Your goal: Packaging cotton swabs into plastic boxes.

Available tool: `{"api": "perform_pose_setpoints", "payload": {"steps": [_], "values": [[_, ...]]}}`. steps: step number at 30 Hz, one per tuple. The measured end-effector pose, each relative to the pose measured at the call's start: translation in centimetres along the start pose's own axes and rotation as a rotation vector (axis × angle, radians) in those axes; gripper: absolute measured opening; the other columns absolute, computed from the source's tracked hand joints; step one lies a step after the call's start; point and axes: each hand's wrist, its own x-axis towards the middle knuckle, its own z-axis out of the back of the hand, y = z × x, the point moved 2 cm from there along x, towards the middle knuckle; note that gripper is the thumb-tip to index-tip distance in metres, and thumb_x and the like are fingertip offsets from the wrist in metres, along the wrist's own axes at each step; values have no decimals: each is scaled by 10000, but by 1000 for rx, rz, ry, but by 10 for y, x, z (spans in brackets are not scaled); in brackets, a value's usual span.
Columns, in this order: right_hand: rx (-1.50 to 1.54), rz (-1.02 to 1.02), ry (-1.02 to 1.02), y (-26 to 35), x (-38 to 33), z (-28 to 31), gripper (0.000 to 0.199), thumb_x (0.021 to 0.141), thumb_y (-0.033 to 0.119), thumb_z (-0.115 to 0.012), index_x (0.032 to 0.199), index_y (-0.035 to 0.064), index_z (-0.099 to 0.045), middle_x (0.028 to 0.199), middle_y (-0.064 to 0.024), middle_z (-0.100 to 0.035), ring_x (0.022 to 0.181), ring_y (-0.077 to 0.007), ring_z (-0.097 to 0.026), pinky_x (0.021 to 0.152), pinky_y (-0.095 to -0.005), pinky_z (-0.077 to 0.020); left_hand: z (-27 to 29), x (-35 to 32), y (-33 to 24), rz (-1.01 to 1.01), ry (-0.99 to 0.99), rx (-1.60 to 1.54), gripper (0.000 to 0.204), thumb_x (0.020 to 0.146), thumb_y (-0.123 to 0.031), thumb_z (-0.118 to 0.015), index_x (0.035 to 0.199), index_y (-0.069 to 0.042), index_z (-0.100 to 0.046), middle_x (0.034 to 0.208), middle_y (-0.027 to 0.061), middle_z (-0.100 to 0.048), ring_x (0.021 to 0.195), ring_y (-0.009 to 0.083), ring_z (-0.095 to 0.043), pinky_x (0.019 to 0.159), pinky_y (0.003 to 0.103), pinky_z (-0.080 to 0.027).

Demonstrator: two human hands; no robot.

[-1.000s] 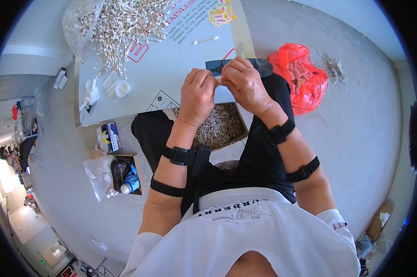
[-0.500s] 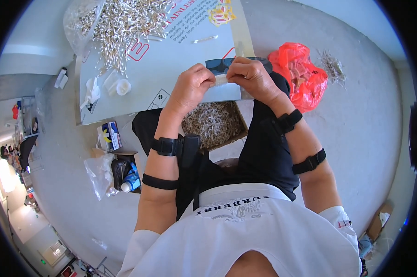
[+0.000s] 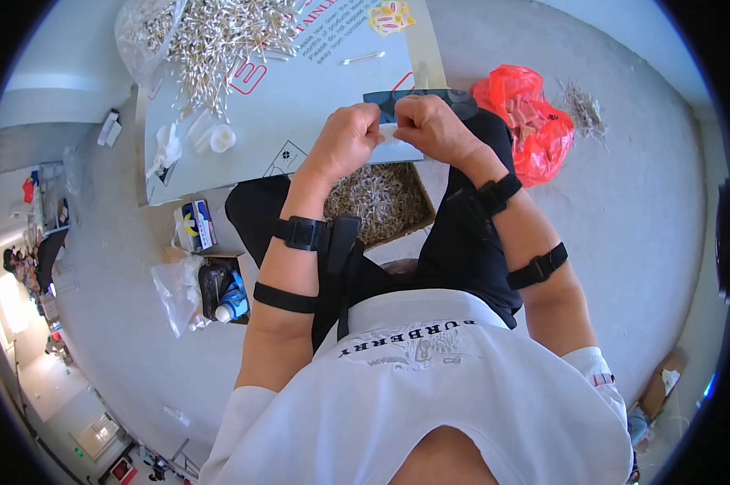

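Note:
My left hand (image 3: 346, 139) and my right hand (image 3: 439, 132) are close together over the near edge of the table, both with fingers curled in. Between them is a small whitish bundle (image 3: 389, 132), pinched from either side; the fingers hide most of it, and its kind does not show clearly. Just beyond the hands lies a dark, bluish flat piece (image 3: 379, 106) at the table edge. Below them, between my knees, a cardboard box (image 3: 428, 212) is filled with cotton swabs (image 3: 373, 204).
A big heap of cotton swabs (image 3: 219, 48) spills from a clear bag on the table (image 3: 260, 125). One swab (image 3: 363, 58) lies apart near yellow-and-pink labels (image 3: 391, 18). A white round container (image 3: 223, 138) stands at left. On the right sits a red plastic bag (image 3: 547, 153); scattered swabs (image 3: 585, 113) lie beyond it.
The whole view has shifted slightly. The fingers of both hands have curled in more around the whitish bundle, and less of it shows.

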Motion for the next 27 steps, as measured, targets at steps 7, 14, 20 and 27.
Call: {"api": "perform_pose_setpoints", "payload": {"steps": [7, 14, 20, 27], "values": [[171, -181, -20, -3, 3, 0, 150, 732, -28, -711, 754, -9, -564, 652, -53, -533, 642, -137, -546, 589, -297, -449, 8, 12, 6, 172, 139, -96, 150, 722, 6, -725, 760, 16, -580, 651, 73, -603, 615, 146, -546, 596, 309, -458], [315, -241, -112, -12, -8, -7, 87, 760, -16, -723, 780, -6, -639, 725, -31, -554, 693, -89, -541, 647, -252, -460, -2, -1, 15, 158, -59, -289, 103, 743, 13, -720, 793, 31, -632, 713, 58, -615, 664, 116, -581, 631, 281, -480], [-124, 71, -296, 3, -12, -10, 103, 785, 19, -702, 797, -3, -602, 811, -103, -559, 731, -257, -593, 655, -320, -477, -12, -9, -5, -213, -262, 345, 128, 790, -6, -679, 784, 17, -554, 819, 137, -587, 712, 334, -599, 656, 375, -508], [-100, -49, -337, 5, -12, -16, 115, 778, 69, -698, 794, 41, -588, 813, -126, -562, 783, -328, -603, 675, -412, -492, -11, -12, 9, -65, -249, 112, 118, 798, 1, -673, 823, 18, -559, 785, 143, -593, 699, 325, -602, 653, 370, -505]]}}
